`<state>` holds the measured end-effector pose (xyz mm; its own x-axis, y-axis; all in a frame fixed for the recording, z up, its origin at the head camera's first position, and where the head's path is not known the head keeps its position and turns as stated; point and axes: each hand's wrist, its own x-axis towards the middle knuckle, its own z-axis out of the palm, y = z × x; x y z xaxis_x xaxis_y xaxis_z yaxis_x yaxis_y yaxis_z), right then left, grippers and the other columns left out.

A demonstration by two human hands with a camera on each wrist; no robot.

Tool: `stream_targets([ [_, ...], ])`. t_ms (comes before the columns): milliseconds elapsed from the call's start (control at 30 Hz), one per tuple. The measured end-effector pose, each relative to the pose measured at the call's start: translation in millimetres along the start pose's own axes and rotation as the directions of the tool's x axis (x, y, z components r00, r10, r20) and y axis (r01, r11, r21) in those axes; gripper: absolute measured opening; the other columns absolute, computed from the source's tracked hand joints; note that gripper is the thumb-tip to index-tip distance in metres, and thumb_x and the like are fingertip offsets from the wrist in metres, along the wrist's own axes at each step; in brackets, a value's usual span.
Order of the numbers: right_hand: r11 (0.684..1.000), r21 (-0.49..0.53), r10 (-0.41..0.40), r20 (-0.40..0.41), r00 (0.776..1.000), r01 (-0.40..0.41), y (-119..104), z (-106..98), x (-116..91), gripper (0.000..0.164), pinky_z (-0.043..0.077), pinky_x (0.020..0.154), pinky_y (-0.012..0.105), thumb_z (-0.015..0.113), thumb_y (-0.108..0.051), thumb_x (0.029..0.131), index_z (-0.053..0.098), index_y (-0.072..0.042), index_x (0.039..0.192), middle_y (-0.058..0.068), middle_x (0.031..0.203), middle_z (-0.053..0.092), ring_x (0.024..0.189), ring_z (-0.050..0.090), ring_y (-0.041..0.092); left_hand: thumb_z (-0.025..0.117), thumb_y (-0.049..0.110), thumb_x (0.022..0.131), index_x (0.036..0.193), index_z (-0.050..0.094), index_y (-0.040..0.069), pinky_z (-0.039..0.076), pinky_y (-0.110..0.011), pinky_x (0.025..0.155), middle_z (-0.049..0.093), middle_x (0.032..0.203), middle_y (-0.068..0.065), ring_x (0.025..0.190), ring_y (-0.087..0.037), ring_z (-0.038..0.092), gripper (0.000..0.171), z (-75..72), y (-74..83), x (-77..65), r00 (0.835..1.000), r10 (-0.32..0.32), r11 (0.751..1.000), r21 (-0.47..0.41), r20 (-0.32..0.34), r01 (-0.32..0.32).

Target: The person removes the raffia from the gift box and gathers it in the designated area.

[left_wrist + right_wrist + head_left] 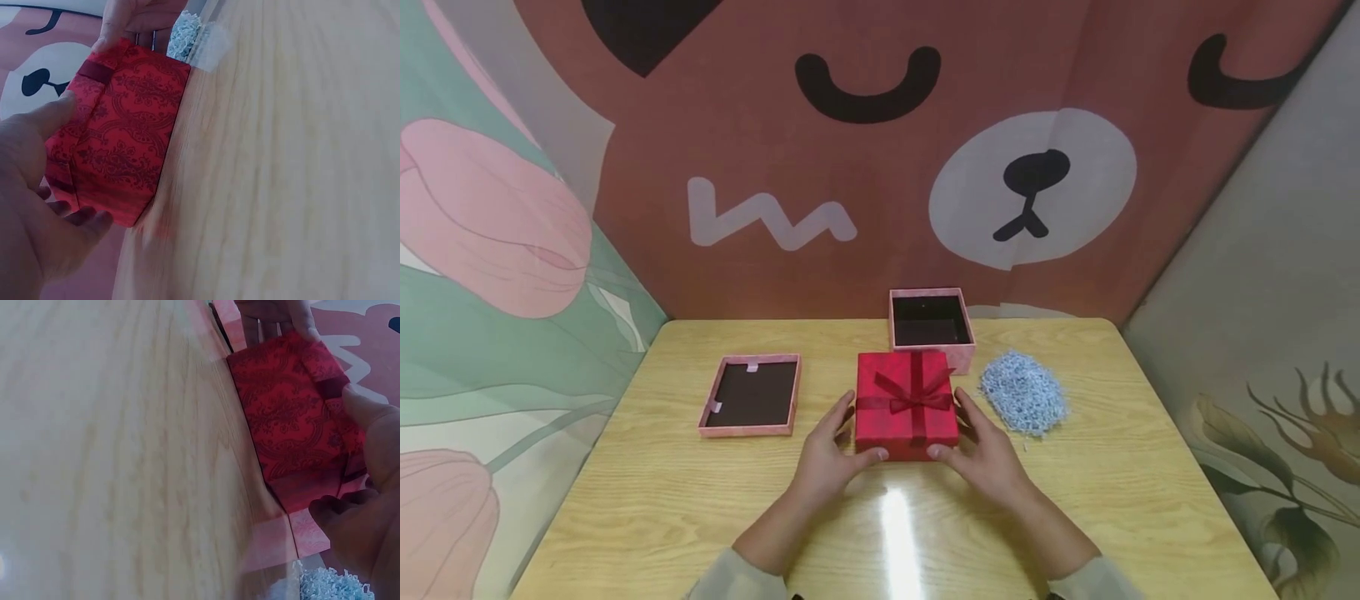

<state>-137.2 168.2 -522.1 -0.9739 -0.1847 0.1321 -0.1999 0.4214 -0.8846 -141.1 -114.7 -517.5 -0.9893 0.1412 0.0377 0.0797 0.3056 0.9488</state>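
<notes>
A red gift box (pixel 880 429) with a dark patterned print sits on the table in the middle of the head view, lid on. Dark red ribbon crosses its top and ends in a bow (pixel 917 402). My left hand (pixel 829 458) holds its left side, thumb at the near edge and fingers along the side. On the opposite side my right hand (pixel 988 458) grips it the same way. Both wrist views show the patterned near side of the box and each thumb on the lid's edge.
Just behind the gift box stands an open pink box (pixel 958 356) with a dark inside. A pink lid (pixel 745 431) lies upturned to the left on the wooden table (pixel 647 500). Right of the boxes is a heap of pale blue shredded paper (pixel 1022 393). Printed cloth (pixel 760 283) hangs behind.
</notes>
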Motion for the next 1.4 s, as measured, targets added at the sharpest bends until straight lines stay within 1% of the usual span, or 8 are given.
stream_targets([
  [133, 0.999, -0.037, 0.031, 0.035, 0.999, -0.030, 3, 0, 6, 0.108, 0.047, 0.111, 0.049, 0.087, -0.046, 0.083, 0.022, -0.022, 0.167, 0.011, 0.164, 0.038, 0.142, 0.049, 0.036, 0.096, 0.033, 0.075, 0.163, 0.035, 0.016, 0.041, -0.047, 0.117, 0.040, 0.163, -0.003, 0.149, -0.030, 0.040, 0.108, -2.4, -0.7, 3.9, 1.000, 0.004, 1.000, 0.010, 0.026, -0.005],
  [333, 0.996, -0.069, 0.049, 0.033, 0.998, -0.047, 4, -1, 9, 0.108, 0.047, 0.110, 0.055, 0.088, -0.047, 0.081, 0.026, -0.027, 0.166, 0.009, 0.162, 0.042, 0.136, 0.054, 0.039, 0.094, 0.035, 0.077, 0.162, 0.037, 0.029, 0.040, -0.039, 0.118, 0.041, 0.162, 0.008, 0.150, -0.018, 0.038, 0.103, -4.8, -1.8, 8.2, 0.999, -0.010, 0.999, 0.050, 0.049, 0.008],
  [533, 0.996, -0.080, 0.043, 0.023, 0.999, -0.041, 4, 0, 10, 0.105, 0.046, 0.111, 0.055, 0.088, -0.047, 0.082, 0.027, -0.031, 0.165, 0.009, 0.158, 0.047, 0.136, 0.055, 0.038, 0.094, 0.034, 0.078, 0.162, 0.038, 0.027, 0.042, -0.042, 0.117, 0.040, 0.163, 0.002, 0.148, -0.028, 0.042, 0.101, -4.8, -2.4, 9.2, 0.999, -0.010, 0.999, 0.044, 0.037, 0.008],
  [733, 0.995, -0.091, 0.041, 0.016, 0.999, -0.040, 0, -1, 11, 0.103, 0.044, 0.112, 0.059, 0.087, -0.045, 0.083, 0.027, -0.032, 0.165, 0.009, 0.156, 0.050, 0.135, 0.055, 0.040, 0.094, 0.038, 0.076, 0.160, 0.039, 0.036, 0.045, -0.045, 0.114, 0.039, 0.164, 0.002, 0.146, -0.034, 0.044, 0.101, -6.6, 1.6, 10.3, 0.998, -0.057, 0.998, 0.032, 0.032, 0.056],
  [967, 0.995, -0.098, 0.025, 0.000, 1.000, -0.025, -10, -6, 12, 0.101, 0.045, 0.110, 0.061, 0.086, -0.047, 0.083, 0.030, -0.032, 0.165, 0.006, 0.155, 0.053, 0.134, 0.056, 0.040, 0.094, 0.040, 0.075, 0.159, 0.042, 0.037, 0.048, -0.051, 0.111, 0.044, 0.161, -0.002, 0.145, -0.038, 0.044, 0.099, -10.4, 11.2, 11.6, 1.000, -0.002, 0.999, 0.038, 0.011, 0.002],
  [1100, 0.996, -0.092, -0.011, -0.009, 1.000, 0.010, -18, -10, 14, 0.098, 0.047, 0.109, 0.061, 0.085, -0.049, 0.083, 0.033, -0.033, 0.163, 0.002, 0.155, 0.052, 0.136, 0.055, 0.036, 0.094, 0.042, 0.075, 0.158, 0.043, 0.038, 0.048, -0.053, 0.110, 0.044, 0.161, -0.003, 0.145, -0.040, 0.044, 0.098, -13.2, 15.7, 11.9, 1.000, -0.002, 0.999, 0.038, 0.002, 0.002],
  [1267, 0.996, -0.083, -0.046, -0.023, 0.999, 0.044, -26, -13, 16, 0.097, 0.045, 0.109, 0.064, 0.085, -0.050, 0.083, 0.031, -0.037, 0.163, 0.000, 0.161, 0.044, 0.139, 0.051, 0.036, 0.095, 0.046, 0.073, 0.155, 0.045, 0.043, 0.048, -0.056, 0.109, 0.044, 0.161, 0.001, 0.142, -0.044, 0.046, 0.097, -17.3, 21.9, 12.8, 1.000, -0.007, 1.000, 0.025, -0.023, 0.007],
  [1400, 0.996, -0.081, -0.051, -0.030, 0.998, 0.049, -30, -14, 16, 0.099, 0.040, 0.112, 0.066, 0.085, -0.050, 0.084, 0.028, -0.039, 0.164, 0.000, 0.168, 0.033, 0.142, 0.048, 0.038, 0.096, 0.042, 0.073, 0.154, 0.047, 0.043, 0.042, -0.058, 0.114, 0.049, 0.156, 0.007, 0.143, -0.043, 0.045, 0.095, -19.8, 24.8, 13.3, 0.999, 0.034, 0.999, -0.033, -0.028, -0.035],
])
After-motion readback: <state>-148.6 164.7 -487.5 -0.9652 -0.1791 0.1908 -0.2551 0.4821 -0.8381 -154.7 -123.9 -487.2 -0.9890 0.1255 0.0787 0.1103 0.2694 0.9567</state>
